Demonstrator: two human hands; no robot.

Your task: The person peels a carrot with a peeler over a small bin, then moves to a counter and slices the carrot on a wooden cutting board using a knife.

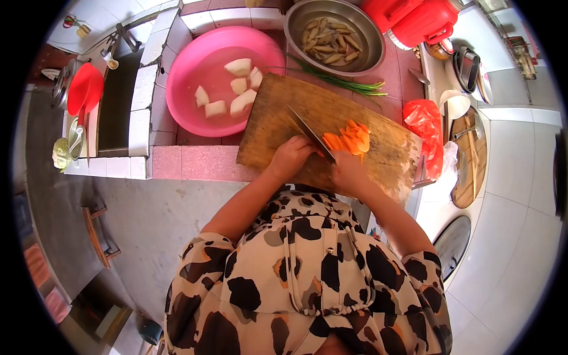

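Note:
My right hand [348,173] is closed around the handle of a kitchen knife [306,128]. The dark blade slants up and to the left over the wooden cutting board [272,106]. My left hand [291,157] rests on the board to the left of the blade, fingers bent together with their tips close to it. Whatever lies under those fingers is hidden. Cut orange carrot pieces [355,139] are heaped just right of the blade, above my right hand.
A pink basin [180,89] holds several white chunks in water. Behind the board stand a metal bowl [374,50] of shrimp and some green onions [361,87]. A red plastic bag [423,133] lies at the right, near a wooden board [467,186]. A sink [115,112] is at left.

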